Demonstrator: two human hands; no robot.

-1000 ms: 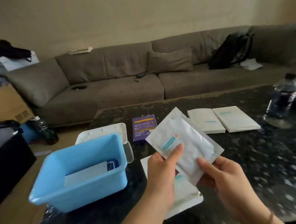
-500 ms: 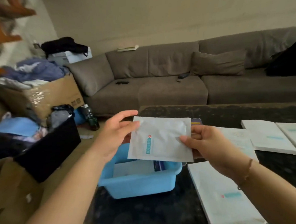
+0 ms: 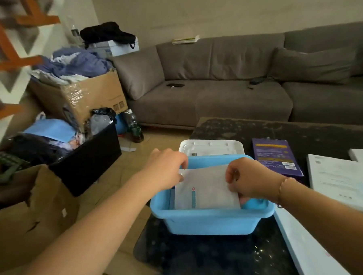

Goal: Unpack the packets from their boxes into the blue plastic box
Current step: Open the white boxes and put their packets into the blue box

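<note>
The packet (image 3: 206,188), held above the box (image 3: 210,221) half a second ago, is now lowered inside it. It is pinched at its upper corners by the left hand (image 3: 167,169) and right hand (image 3: 250,180); release is judged next.

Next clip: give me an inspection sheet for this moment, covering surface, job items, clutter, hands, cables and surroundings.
Surface: dark speckled table, glossy.
Job's things: white packet standing partly inside the blue plastic box; white lid behind the box; purple box and flat white boxes to the right.
Clutter: nothing seen on the table beyond these.
Hands: left hand pinches the packet's upper left corner; right hand holds a grip on its right edge.
Cables: nothing seen.
Surroundings: grey sofa; cardboard box of clothes, black bin, bottle on the floor.
</note>
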